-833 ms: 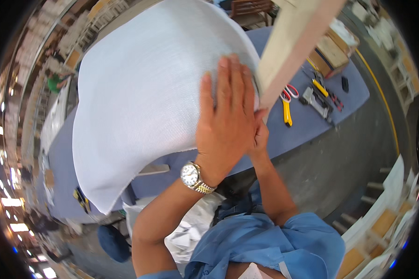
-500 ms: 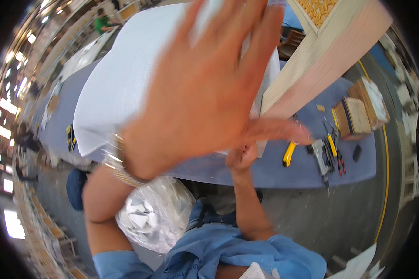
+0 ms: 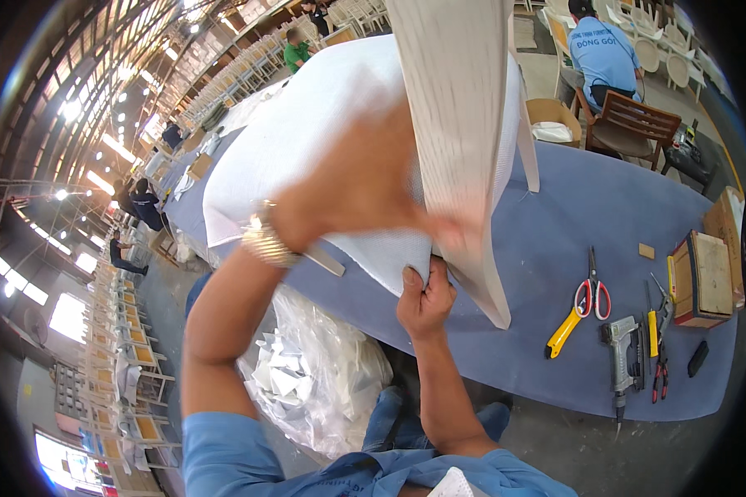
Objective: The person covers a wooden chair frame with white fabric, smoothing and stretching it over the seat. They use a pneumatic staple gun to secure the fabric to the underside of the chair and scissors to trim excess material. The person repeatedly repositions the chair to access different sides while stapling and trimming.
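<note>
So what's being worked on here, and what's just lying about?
In work:
white fabric, corner pinched by the right hand
pale wooden frame, by the blurred left hand

Lying about:
scissors
yellow-handled tool
grey gun-shaped tool
cardboard box

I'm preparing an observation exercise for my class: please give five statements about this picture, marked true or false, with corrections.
1. The right hand pinches the white fabric. True.
2. The watch is on the right wrist. False: it is on the left.
3. The scissors and yellow cutter lie on the table. True.
4. The left hand appears sharp. False: it is blurred.
5. The clear plastic bag holds white scraps. True.
</note>
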The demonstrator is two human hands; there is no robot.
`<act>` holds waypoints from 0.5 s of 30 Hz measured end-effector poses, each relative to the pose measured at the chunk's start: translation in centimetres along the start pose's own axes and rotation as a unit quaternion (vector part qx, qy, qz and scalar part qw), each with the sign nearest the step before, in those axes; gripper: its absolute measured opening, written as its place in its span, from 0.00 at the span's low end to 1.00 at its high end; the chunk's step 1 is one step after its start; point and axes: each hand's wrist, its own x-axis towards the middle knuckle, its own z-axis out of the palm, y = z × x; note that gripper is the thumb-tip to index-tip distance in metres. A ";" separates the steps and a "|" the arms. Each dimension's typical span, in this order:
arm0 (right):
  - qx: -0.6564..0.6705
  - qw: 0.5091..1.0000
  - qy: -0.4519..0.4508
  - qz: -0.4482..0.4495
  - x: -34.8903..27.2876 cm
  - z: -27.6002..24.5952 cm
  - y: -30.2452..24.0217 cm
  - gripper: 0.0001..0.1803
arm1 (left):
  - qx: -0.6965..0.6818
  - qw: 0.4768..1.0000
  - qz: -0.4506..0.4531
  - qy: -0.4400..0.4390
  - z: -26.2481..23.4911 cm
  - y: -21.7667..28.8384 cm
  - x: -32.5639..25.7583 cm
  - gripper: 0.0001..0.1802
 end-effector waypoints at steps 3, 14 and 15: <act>-0.022 0.999 0.018 -0.027 0.5 -0.5 0.7 0.18 | -0.015 0.998 0.019 -0.051 -1.1 -1.3 0.8 0.68; -0.016 0.998 -0.002 -0.055 1.2 -1.5 0.1 0.19 | -0.001 0.998 0.044 -0.048 2.1 1.7 -2.6 0.53; 0.004 0.998 -0.003 -0.061 1.2 -1.4 0.0 0.18 | 0.009 0.998 0.046 -0.048 2.1 2.0 -2.8 0.53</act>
